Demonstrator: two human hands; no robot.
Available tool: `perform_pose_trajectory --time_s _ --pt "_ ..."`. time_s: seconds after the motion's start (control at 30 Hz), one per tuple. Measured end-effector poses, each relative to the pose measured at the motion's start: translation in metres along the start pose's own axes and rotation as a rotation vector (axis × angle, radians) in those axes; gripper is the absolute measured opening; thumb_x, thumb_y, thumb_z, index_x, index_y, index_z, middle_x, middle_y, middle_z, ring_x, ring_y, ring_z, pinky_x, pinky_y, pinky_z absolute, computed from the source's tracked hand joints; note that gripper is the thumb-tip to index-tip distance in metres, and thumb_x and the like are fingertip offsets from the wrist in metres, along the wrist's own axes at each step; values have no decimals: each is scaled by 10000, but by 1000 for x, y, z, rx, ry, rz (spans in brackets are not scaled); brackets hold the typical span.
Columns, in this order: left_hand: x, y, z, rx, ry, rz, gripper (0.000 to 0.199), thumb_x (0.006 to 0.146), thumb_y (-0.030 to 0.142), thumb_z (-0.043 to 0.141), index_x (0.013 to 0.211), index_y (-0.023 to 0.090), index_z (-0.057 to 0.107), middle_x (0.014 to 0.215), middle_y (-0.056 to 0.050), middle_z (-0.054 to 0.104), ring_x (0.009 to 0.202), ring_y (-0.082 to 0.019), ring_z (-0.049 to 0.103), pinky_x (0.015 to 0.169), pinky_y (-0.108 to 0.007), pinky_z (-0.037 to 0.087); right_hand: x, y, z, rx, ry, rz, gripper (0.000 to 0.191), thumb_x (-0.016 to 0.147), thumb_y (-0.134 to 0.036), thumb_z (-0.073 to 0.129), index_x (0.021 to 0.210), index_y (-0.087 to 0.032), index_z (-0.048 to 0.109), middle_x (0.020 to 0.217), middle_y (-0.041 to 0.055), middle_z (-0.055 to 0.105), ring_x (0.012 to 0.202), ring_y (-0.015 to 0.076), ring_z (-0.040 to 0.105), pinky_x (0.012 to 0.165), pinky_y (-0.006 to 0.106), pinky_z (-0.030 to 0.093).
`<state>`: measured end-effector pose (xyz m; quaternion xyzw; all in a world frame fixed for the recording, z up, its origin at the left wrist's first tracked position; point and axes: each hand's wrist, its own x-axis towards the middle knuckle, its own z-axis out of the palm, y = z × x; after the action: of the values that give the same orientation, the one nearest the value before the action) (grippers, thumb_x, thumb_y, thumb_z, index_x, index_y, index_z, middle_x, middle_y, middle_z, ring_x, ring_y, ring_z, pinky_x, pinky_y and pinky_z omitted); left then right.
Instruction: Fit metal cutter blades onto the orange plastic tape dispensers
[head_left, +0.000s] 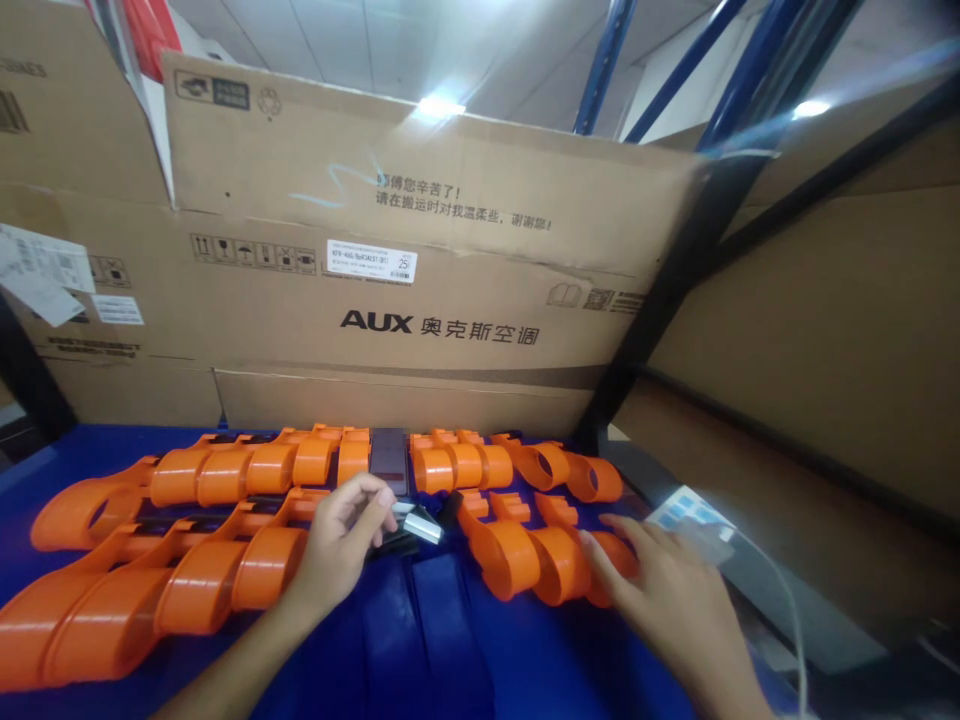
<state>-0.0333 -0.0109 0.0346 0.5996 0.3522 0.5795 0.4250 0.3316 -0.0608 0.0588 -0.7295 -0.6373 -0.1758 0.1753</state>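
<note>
My left hand [349, 530] is closed, thumb against fingers, on a small shiny silver piece [422, 527] with a pale end; its exact kind cannot be made out. Dark small parts lie just behind it. On the right, my right hand [667, 590] has its thumb and forefinger apart around the near-right orange plastic ring piece [613, 562]. Whether it touches that piece is unclear. More orange ring pieces with flat handles, resembling tape dispensers [206, 585], stand in two rows on the blue surface [555, 655], on both sides of my left hand.
Dark blue strips [442, 620] lie at the near middle. A dark rectangular block [388, 460] stands between the back-row rings. Cardboard [450, 270] walls the back, with a dark rack post [660, 270] at right. A white power strip [690, 520] with a cable is beside my right hand.
</note>
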Motion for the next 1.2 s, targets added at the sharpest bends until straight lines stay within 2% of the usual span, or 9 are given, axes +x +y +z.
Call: perform_pose_trajectory --time_s 0.1,0.17,0.3,0.4,0.57,0.7,0.93,1.07,1.2 --pt "0 -1 0 30 -28 7 262 1004 438 597 908 198 637 724 4 659 598 -127 559 584 -252 438 22 -6 -5 -53 35 -30 475 977 -540 422 1090 -205 740 1074 137 775 1018 378 697 861 489 535" --pt "0 -1 0 55 -47 21 273 1008 439 590 887 198 632 710 4 656 594 -128 551 580 -253 427 46 -11 -7 -59 7 13 500 1003 -525 391 1165 -195 729 1086 137 776 1024 378 692 849 476 535" --pt "-2 3 2 136 -107 78 295 1013 430 579 839 197 628 679 0 651 600 -135 548 584 -257 415 93 -18 -3 -123 -99 49 510 1006 -464 427 1357 -170 650 1253 166 725 1162 406 642 906 474 511" --pt "-4 8 5 186 -159 115 298 1009 420 581 817 198 634 672 -1 642 605 -139 552 575 -254 407 110 -19 6 -115 -247 52 494 1005 -455 442 1361 -183 652 1231 182 723 1171 401 639 901 461 503" --pt "-4 11 7 224 -199 144 309 1001 423 579 792 203 640 671 -6 622 591 -144 530 546 -256 383 111 -18 20 -87 -324 69 426 981 -470 506 1218 -184 713 1082 186 750 1085 382 676 825 429 505" --pt "-3 10 6 219 -213 130 311 996 426 580 780 208 632 673 -13 619 600 -155 538 551 -259 389 114 -14 32 -47 -307 91 445 981 -480 510 1240 -155 669 1088 200 737 1069 362 687 816 410 494" --pt "-4 13 7 200 -195 131 284 993 397 587 785 209 628 664 -6 611 594 -151 533 557 -252 395 126 -13 54 40 -292 77 441 969 -469 553 1281 -160 598 1002 156 744 963 310 717 766 347 478" --pt "-3 13 6 208 -196 132 297 995 410 587 782 207 622 663 -3 607 599 -149 538 570 -252 405 126 -16 52 76 -276 54 407 985 -448 529 1276 -172 598 1028 152 761 952 294 729 764 330 472" --pt "-1 11 5 209 -198 118 305 996 421 582 781 208 623 655 -3 610 588 -150 532 564 -257 398 124 -22 37 69 -231 63 409 994 -497 487 1244 -196 609 1081 153 764 993 329 724 748 349 454"
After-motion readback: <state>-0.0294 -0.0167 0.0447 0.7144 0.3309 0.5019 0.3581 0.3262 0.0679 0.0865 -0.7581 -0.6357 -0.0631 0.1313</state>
